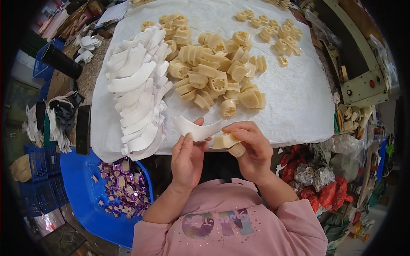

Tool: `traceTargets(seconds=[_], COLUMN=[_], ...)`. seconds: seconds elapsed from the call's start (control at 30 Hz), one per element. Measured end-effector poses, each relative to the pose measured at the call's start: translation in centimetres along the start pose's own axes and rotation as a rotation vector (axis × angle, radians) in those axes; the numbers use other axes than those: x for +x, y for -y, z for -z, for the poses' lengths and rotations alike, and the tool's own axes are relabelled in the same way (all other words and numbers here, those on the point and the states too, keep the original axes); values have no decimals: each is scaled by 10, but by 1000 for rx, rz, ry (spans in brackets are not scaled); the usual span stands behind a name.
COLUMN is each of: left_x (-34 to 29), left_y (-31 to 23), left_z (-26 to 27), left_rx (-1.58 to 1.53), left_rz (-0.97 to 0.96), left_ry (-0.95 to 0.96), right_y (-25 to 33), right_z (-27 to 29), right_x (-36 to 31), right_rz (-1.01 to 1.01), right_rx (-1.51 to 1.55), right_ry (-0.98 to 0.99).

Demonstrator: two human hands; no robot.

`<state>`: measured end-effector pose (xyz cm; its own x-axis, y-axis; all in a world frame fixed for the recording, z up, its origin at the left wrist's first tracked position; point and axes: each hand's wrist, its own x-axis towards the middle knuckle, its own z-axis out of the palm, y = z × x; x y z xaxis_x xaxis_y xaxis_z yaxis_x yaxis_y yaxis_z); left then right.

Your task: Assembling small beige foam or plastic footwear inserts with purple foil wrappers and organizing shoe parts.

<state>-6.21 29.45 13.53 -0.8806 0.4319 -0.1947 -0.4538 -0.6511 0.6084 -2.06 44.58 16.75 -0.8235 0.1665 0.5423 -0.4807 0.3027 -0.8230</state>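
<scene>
A curved white strip is pinched between the thumb and fingers of my left hand, just off the table's front edge. My right hand grips a tan moulded heel-like piece, and its fingertips come close to the strip's right end. A second tan part shows under those fingers; I cannot tell whether it is joined to the first. On the table, a long overlapping stack of white strips lies to the left. Beside it is a heap of tan moulded pieces, some with holes in their ends.
White sheeting covers the table. Smaller tan pieces lie at the far right. A blue tub at lower left holds shiny purple pieces. A dark phone and black cylinder sit left; a green metal machine stands right.
</scene>
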Motion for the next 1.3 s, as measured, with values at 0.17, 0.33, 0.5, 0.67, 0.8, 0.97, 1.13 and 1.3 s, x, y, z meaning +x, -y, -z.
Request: traceTargets(seconds=[0.17,0.33,0.5,0.67,0.8,0.97,1.13,1.3], left_x=[-11,-18,-20,-21,-27,-23,-12,-12], left_y=[-5,-8,-11,-9,-8,-5,-26,-32], left_z=[-11,-18,-19,-20,-23,-17,-15,-14], left_rx=[9,92,125,171,203,256,473,880], left_rz=[-35,-39,-50,-77,-72,-179,-252,-502], left_ry=[95,149,193,209,146,122,121,-70], right_y=[-17,-11,-10,-12,-16,-20,-21,3], right_z=[-19,-22,-22,-20,-22,-20,-17,-7], right_x=[-1,3,5,5,3,4,4,12], right_rz=[178,355,354,372,385,444,416,387], right_rx=[-78,-158,-126,-120,-202,-454,-399,-632], right_ry=[-48,-66,-54,-62,-92,-113,-92,58])
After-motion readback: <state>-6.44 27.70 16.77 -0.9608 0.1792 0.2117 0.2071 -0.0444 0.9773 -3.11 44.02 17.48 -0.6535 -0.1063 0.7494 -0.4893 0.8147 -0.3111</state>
